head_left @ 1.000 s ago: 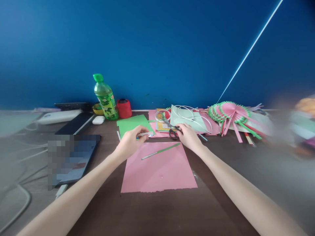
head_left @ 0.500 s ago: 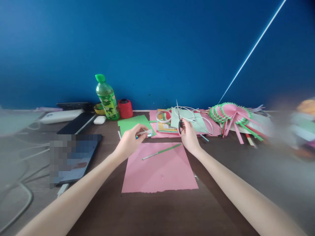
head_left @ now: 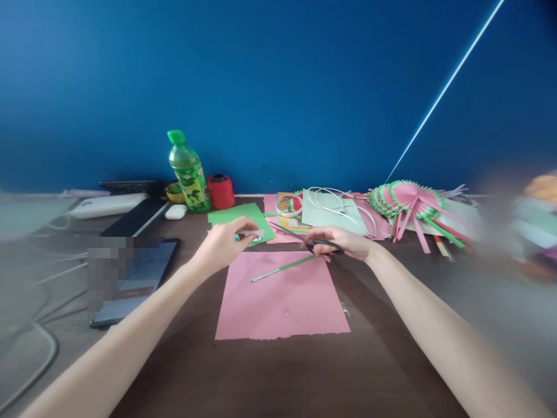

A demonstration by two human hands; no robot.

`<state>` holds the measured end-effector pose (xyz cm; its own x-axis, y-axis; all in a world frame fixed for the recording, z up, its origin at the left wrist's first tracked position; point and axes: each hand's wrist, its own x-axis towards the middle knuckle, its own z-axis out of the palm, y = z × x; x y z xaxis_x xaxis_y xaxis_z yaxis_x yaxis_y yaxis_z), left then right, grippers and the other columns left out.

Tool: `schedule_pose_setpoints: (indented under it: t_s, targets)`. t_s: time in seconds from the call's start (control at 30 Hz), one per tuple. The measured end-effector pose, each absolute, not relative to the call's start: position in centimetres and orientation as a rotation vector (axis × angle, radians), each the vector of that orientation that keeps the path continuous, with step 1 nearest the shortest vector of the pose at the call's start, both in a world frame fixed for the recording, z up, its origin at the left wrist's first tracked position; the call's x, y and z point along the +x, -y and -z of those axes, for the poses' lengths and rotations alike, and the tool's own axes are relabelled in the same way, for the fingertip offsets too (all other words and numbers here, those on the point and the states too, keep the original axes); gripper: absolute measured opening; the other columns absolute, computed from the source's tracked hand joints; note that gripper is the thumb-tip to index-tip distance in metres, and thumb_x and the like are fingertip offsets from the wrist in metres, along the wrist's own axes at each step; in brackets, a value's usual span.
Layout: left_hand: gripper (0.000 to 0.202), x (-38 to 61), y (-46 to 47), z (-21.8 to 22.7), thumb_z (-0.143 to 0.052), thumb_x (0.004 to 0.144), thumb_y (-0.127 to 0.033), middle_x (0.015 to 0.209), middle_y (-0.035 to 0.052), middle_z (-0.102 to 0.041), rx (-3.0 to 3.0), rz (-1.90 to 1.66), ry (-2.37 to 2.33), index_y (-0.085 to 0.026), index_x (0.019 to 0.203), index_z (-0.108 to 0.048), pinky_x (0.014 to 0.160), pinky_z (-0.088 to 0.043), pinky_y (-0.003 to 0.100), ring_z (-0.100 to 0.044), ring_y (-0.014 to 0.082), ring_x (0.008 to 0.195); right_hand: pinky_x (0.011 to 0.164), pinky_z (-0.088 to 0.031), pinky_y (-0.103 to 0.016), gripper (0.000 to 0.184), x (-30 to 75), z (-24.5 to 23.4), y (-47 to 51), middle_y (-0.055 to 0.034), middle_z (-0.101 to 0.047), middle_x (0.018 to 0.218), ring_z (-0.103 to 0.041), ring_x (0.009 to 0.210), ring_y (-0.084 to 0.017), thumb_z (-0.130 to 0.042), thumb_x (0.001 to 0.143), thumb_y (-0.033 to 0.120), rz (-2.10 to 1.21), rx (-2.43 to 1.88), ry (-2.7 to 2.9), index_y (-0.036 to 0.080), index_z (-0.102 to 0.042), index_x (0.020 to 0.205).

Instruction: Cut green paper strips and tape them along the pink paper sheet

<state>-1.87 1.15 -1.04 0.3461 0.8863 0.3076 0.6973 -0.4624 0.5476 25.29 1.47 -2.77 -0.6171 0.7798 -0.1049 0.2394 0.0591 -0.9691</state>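
My left hand (head_left: 228, 241) is closed in a pinch on a small whitish strip (head_left: 252, 233). Bits of blue show under its fingers, and what they belong to I cannot make out. In my right hand (head_left: 343, 241) is a pair of scissors (head_left: 324, 246) with dark handles, its blades pointing left toward my left hand. Below both hands lies a pink sheet of paper (head_left: 282, 307) with a ragged near edge. A narrow green and whitish paper strip (head_left: 278, 270) rests on it, its far end close under my right fingers. Behind my left hand is a green sheet (head_left: 239, 213).
A green bottle (head_left: 188, 177) and a red thread spool (head_left: 221, 191) stand by the blue wall. Pale paper with a white cable (head_left: 331, 206) lies at the back. Folded pink-and-green paper fans (head_left: 409, 200) sit right. A phone (head_left: 150, 203) and a tablet (head_left: 143, 290) lie left.
The scissors have swung from upright to lying nearly level, blades now leftward. My right hand has turned and shifted slightly right and down. My left hand has moved a little left.
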Motion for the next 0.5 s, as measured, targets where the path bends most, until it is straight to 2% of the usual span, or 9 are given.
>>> schedule_pose_setpoints:
  t_s: [0.2, 0.37, 0.5]
  targets:
    - [0.016, -2.17, -1.44, 1.61, -0.052, 0.078, -0.033, 0.084, 0.0002, -0.069, 2.316, -0.751, -1.349, -0.021, 0.086, -0.059, 0.067, -0.046, 0.024, -0.063, 0.0152, 0.076, 0.056, -0.043, -0.022, 0.029, 25.81, 2.69, -1.58, -0.0069, -0.058, 0.1, -0.049, 0.06, -0.006, -0.064, 0.073, 0.031, -1.672, -1.07, 1.959, 0.015, -0.061, 0.097]
    - [0.014, -1.88, -1.18, 1.69, -0.05, 0.079, -0.031, 0.082, -0.0026, -0.07, 2.416, -0.631, -1.337, -0.025, 0.087, -0.06, 0.067, -0.044, 0.024, -0.065, 0.0172, 0.083, 0.057, -0.042, -0.021, 0.028, 25.53, 2.75, -1.51, -0.0063, -0.058, 0.099, -0.05, 0.07, -0.009, -0.064, 0.071, 0.029, -1.705, -1.082, 1.991, 0.016, -0.063, 0.096]
    - [0.017, -1.48, -0.81, 1.54, -0.049, 0.077, -0.028, 0.083, -0.0029, -0.07, 2.494, -0.567, -1.343, -0.026, 0.089, -0.062, 0.068, -0.044, 0.025, -0.065, 0.0174, 0.08, 0.058, -0.04, -0.021, 0.027, 25.42, 2.62, -1.43, -0.005, -0.057, 0.093, -0.048, 0.074, -0.01, -0.063, 0.071, 0.029, -1.66, -1.112, 2.04, 0.017, -0.064, 0.095]
